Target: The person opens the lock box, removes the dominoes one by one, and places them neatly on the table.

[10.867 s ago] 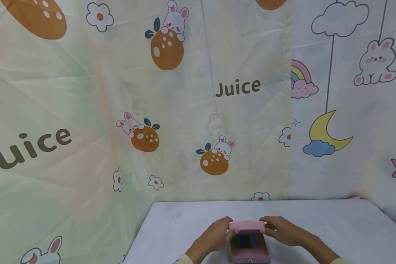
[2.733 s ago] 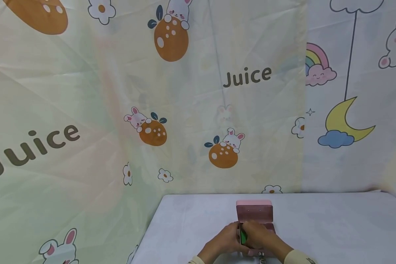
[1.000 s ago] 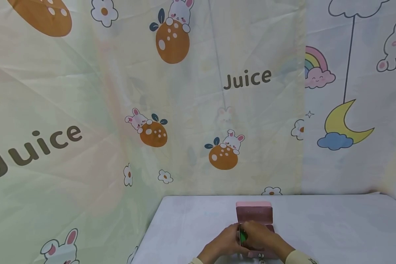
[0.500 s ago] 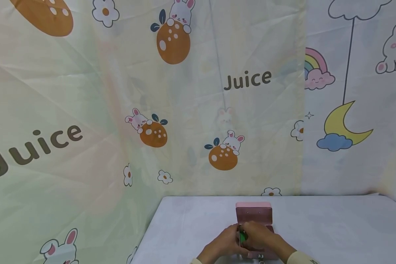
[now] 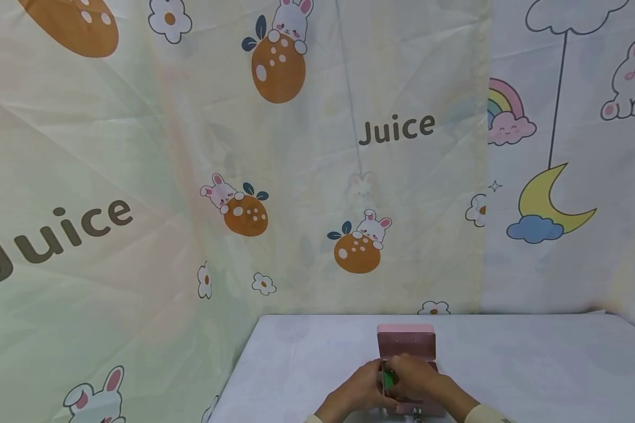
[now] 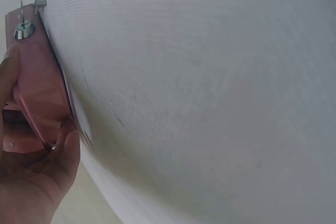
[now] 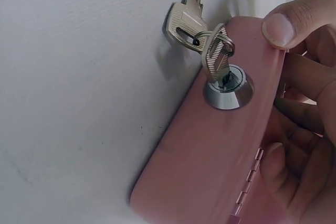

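A pink metal cash box (image 5: pixel 406 345) lies on the table with its hinged lid raised at the back. Two keys on a ring (image 7: pixel 189 23) belong to its front lock (image 7: pixel 229 93); one is in the keyhole, the other hangs. My left hand (image 5: pixel 362 388) grips the left side of the box, thumb (image 7: pixel 279 30) over the front rim. Curled fingers of my right hand (image 5: pixel 415 379) reach inside, beside a flat green piece (image 5: pixel 388 379) that stands along the left wall. My hands hide most of the interior, and I cannot tell whether the right fingers pinch the piece.
The box stands on a white-covered table (image 5: pixel 508 364). Behind it hangs a printed curtain (image 5: pixel 296 153) with bunnies and oranges, and more patterned cloth (image 5: pixel 587 276) closes off the right side.
Long before, both hands held the box's lid partly raised; now it stands fully up and my right hand is inside. Over the last second the hands have barely moved.
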`<state>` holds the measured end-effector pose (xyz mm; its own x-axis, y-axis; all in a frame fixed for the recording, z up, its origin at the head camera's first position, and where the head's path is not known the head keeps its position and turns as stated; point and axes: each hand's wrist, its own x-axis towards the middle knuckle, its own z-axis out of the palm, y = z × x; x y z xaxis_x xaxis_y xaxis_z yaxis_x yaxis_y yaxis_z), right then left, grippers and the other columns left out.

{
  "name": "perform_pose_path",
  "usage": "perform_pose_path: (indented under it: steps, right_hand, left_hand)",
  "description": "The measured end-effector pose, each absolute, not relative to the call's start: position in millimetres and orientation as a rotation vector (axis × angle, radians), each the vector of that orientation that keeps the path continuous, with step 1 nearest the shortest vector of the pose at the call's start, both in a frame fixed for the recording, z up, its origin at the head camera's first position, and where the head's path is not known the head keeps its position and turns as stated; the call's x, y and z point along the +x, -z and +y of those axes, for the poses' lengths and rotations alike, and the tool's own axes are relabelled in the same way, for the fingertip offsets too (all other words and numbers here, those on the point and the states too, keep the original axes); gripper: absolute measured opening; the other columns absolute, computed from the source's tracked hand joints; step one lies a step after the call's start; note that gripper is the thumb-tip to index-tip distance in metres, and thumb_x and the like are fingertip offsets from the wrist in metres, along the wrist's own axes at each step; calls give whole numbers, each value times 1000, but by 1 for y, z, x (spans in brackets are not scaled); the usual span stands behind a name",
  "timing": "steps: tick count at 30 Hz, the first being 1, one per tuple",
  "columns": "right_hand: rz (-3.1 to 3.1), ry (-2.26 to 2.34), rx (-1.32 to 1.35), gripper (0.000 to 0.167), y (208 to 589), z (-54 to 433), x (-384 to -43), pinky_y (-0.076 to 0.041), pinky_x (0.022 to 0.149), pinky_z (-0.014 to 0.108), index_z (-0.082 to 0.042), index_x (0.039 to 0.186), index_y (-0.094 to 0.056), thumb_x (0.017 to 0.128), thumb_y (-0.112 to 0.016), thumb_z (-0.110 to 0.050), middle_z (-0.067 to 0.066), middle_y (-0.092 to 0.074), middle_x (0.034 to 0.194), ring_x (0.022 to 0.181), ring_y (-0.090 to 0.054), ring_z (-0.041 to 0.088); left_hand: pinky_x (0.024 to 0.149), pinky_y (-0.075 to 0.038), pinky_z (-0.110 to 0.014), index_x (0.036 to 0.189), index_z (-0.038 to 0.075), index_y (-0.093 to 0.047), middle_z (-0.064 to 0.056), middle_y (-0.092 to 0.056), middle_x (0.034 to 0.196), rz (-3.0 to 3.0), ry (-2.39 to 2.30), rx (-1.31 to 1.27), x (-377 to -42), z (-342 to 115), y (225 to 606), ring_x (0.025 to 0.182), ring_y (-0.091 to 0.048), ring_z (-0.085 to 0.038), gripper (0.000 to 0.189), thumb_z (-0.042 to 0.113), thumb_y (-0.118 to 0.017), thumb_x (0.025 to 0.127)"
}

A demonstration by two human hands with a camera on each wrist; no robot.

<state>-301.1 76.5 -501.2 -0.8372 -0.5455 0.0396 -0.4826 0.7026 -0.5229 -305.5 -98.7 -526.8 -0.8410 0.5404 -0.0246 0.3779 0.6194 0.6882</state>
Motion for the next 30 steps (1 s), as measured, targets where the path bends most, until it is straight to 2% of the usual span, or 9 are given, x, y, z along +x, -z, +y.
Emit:
perform_pose_path:
  steps: [12,18,25,30]
  right_hand:
    - [2803,803,-844,12,492,83,-296,-42,53,24,-12,86,-74,79,-82,-17,-10,-57,67,61,-49,8]
    - [2840,748,-852,21,488,86,-294,-42,55,25,-13,93,-75,78,-85,-23,-12,-57,69,63,-49,7]
    - [2842,777,-895,24,483,93,-288,-39,52,23,-10,95,-73,77,-85,-20,-11,-52,66,59,-46,5]
    - [2824,782,-892,27,482,96,-287,-39,53,22,-8,99,-74,76,-86,-19,-11,-53,66,59,-46,4]
  left_hand:
    - [94,-49,-22,133,23,-55,18,-60,118,2589,-1036,778,-308,-101,528,104,-54,7,69,28,-90,74]
    - [89,-49,-20,132,23,-55,18,-60,113,2573,-1060,759,-307,-100,529,97,-53,7,69,24,-90,73]
    - [79,-49,-17,128,19,-59,17,-62,102,2610,-1078,769,-305,-100,530,88,-55,6,68,19,-92,69]
    - [80,-49,-18,128,19,-58,17,-64,105,2597,-1083,756,-306,-98,529,89,-57,6,68,16,-91,69]
